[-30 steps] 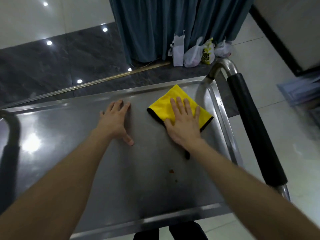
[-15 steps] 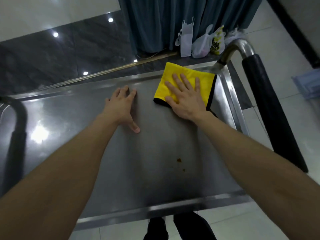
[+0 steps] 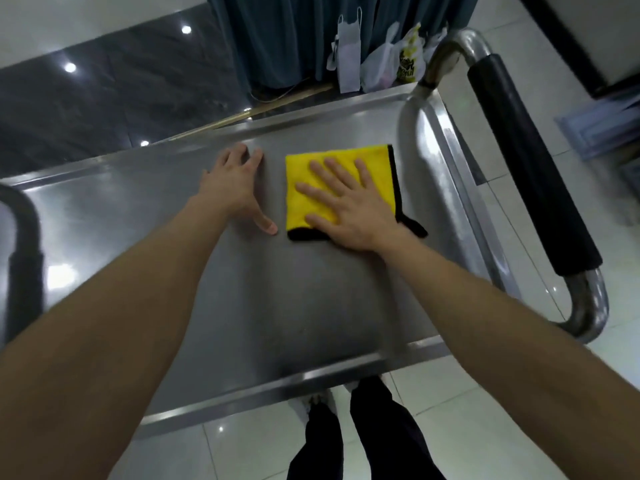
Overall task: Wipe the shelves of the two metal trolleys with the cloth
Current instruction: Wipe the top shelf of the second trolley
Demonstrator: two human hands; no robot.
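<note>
On the top shelf [image 3: 263, 299] of the metal trolley, toward its right end, lies the folded yellow cloth [image 3: 308, 174] with black edging. The right hand [image 3: 349, 206] presses flat on the cloth, fingers straight and spread. The left hand [image 3: 235, 188] rests open on bare steel just beside the cloth, gripping nothing. A padded black handle [image 3: 526, 161] borders the right side.

Glossy pale floor tiles [image 3: 450, 427], dark marble band [image 3: 104, 98] — teal curtain [image 3: 277, 36], bags [image 3: 381, 64] at its foot
</note>
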